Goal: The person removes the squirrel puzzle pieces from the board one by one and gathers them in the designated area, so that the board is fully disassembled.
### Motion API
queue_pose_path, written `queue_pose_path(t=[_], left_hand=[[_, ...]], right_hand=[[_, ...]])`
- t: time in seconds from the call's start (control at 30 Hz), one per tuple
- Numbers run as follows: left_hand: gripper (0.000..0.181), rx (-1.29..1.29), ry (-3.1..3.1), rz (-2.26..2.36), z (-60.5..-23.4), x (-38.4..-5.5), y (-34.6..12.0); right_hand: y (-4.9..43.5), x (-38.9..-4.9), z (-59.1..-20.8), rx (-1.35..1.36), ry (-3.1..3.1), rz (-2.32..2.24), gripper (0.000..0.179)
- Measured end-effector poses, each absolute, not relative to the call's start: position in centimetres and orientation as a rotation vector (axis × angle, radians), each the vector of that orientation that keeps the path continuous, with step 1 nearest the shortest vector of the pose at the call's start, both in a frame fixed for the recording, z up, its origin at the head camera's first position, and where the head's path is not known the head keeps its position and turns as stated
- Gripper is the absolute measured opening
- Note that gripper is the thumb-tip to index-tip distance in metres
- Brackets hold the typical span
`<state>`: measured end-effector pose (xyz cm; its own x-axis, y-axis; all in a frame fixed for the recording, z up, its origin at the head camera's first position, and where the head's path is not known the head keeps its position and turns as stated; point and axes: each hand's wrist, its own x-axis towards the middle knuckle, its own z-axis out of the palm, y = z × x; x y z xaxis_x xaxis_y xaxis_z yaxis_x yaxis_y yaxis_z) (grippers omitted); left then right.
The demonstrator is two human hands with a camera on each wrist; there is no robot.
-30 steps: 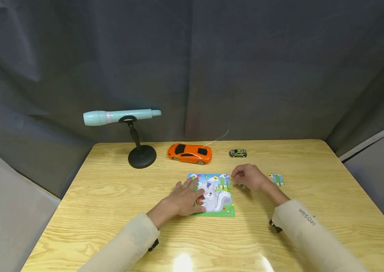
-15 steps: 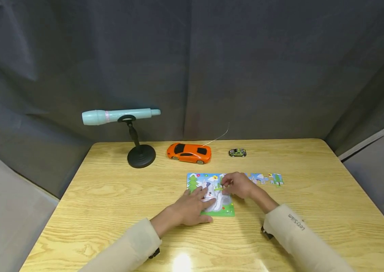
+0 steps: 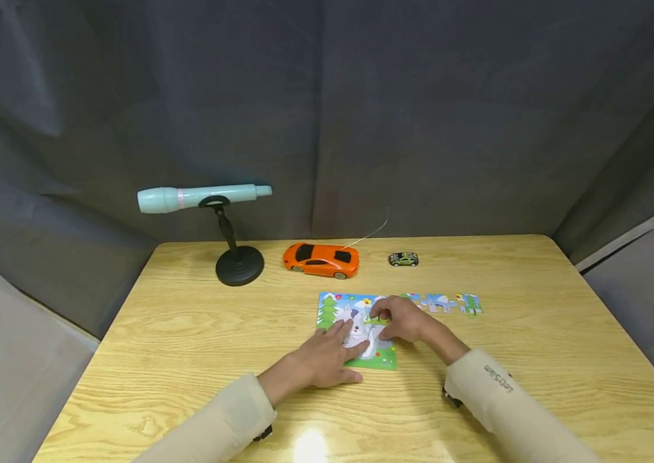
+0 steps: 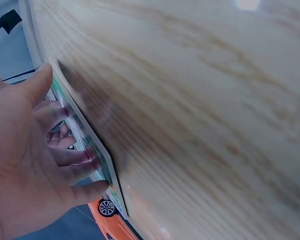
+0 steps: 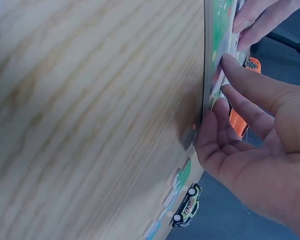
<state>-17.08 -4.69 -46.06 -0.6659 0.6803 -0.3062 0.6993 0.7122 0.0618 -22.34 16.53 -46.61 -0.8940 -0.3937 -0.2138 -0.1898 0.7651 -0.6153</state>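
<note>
A squirrel picture puzzle (image 3: pixel 328 310) lies flat on the table. My left hand (image 3: pixel 322 359) rests on its lower left part, fingers spread over the squirrel; the left wrist view shows the fingertips on the board's face. At the puzzle's upper right, my right hand (image 3: pixel 406 320) bends over it, thumb and forefinger tips a little apart on the picture. In the right wrist view, the thumb (image 5: pixel 250 82) touches the puzzle's face; I cannot tell whether a piece sits between the fingertips. Loose jigsaw pieces (image 3: pixel 441 303) lie in a row right of the board.
Behind the puzzle stand an orange toy car (image 3: pixel 321 260) with a thin wire and a small green-black toy car (image 3: pixel 404 259). A light blue microphone (image 3: pixel 205 198) sits on a black stand (image 3: pixel 239 265) at the back left. Dark curtains (image 3: pixel 419 116) enclose the wooden table (image 3: pixel 188 347).
My right hand has moved left from beside the puzzle onto its upper right part, uncovering loose pieces. My left hand has slid slightly right and down on the board.
</note>
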Motion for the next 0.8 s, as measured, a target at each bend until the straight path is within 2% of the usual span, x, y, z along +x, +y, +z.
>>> queue_pose_path(t=[0.47, 0.8], left_hand=[[0.066, 1.072, 2.621, -0.134, -46.10, -16.93, -4.55], [0.067, 1.063, 2.632, -0.101, -46.28, -16.72, -4.49]], right_hand=[[16.41, -22.47, -46.46, -0.467, 2.618, -0.863, 0.030], [16.68, -22.09, -46.31, -0.525, 2.661, -0.884, 0.018]])
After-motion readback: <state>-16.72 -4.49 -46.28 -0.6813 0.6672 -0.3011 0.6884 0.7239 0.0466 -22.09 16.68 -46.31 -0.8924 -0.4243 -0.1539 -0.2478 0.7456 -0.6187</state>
